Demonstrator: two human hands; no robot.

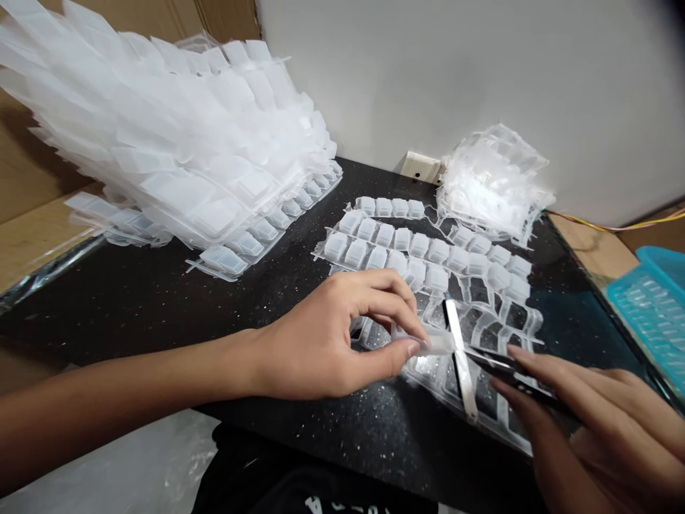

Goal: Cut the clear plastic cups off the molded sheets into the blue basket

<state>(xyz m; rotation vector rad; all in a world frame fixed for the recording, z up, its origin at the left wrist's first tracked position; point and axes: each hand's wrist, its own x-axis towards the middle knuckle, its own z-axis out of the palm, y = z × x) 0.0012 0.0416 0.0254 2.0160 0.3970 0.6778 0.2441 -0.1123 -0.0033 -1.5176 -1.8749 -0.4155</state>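
Observation:
My left hand (342, 335) pinches a small translucent plastic piece (439, 343) between thumb and fingertips. In my right hand (604, 421) is a black pointed tool (527, 378) whose exact kind I cannot make out; its narrow tip is close to the piece. A flat silver metal strip (461, 364) with a dark edge lies slantwise beneath that spot. Below both hands spreads a clear plastic moulded frame (481, 321), with open gaps on its near side. Rows of small frosted box-like parts (422, 246) sit just beyond my left hand.
A tall leaning stack of frosted plastic sheets (198, 135) fills the left of the black speckled table (257, 307). A pile of clear plastic frames (489, 182) stands by the wall beside a socket (420, 166). A blue basket (650, 307) is off the right edge.

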